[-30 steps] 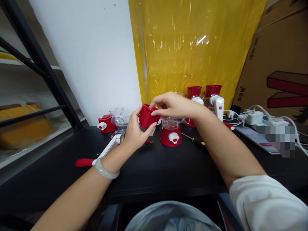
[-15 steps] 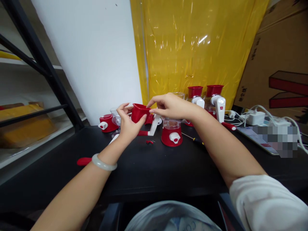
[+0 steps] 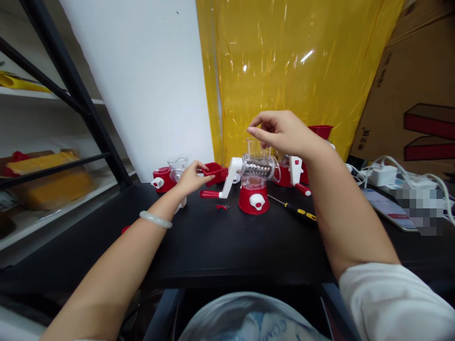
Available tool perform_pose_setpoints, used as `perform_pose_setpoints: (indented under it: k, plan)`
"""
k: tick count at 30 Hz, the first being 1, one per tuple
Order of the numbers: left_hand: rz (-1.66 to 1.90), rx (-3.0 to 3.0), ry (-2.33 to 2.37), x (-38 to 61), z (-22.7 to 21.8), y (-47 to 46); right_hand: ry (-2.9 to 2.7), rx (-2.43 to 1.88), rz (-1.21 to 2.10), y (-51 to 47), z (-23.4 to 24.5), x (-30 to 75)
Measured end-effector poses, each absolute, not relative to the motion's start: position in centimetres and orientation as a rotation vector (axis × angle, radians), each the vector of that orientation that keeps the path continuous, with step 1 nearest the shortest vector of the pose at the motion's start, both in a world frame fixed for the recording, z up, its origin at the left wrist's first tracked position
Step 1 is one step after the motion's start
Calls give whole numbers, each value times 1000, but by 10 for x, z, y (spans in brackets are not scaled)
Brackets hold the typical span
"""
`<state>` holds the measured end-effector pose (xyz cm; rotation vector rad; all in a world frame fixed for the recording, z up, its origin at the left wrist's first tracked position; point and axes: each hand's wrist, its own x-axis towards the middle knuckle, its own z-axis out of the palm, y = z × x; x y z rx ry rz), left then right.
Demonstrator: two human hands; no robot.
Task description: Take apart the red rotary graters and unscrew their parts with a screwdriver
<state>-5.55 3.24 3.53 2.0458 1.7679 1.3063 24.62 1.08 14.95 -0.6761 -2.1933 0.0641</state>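
My left hand [image 3: 190,179] grips a red plastic cup [image 3: 213,171] low over the black table [image 3: 227,246], beside a red base with a clear hopper [image 3: 169,174]. My right hand [image 3: 279,132] hovers above a grater [image 3: 254,182] with a red base, metal drum, clear chute and white crank handle. Its fingers are curled in a loose pinch and nothing shows between them.
More red-and-white graters [image 3: 302,166] stand behind against a yellow plastic sheet [image 3: 284,71]. A screwdriver [image 3: 295,211] lies right of the grater. Cables, chargers [image 3: 382,174] and a phone are at the right, a cardboard box [image 3: 415,94] behind them. A black metal rack [image 3: 53,142] stands left.
My left hand carried the red cup left and down toward the table. My right hand let go of it and rose above the grater, whose drum and crank now show.
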Motion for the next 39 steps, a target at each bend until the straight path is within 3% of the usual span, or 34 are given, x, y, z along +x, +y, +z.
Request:
perform_pose_setpoints:
  k: [8, 26, 39]
  plan:
    - [652, 2010, 1781, -63, 52, 74, -2162, -717, 58, 24, 150, 259]
    - [549, 2039, 1919, -60, 39, 99, -2150, -750, 68, 25, 152, 265]
    - [669, 1953, 1814, -54, 28, 101, -2124, -678, 156, 31, 149, 266]
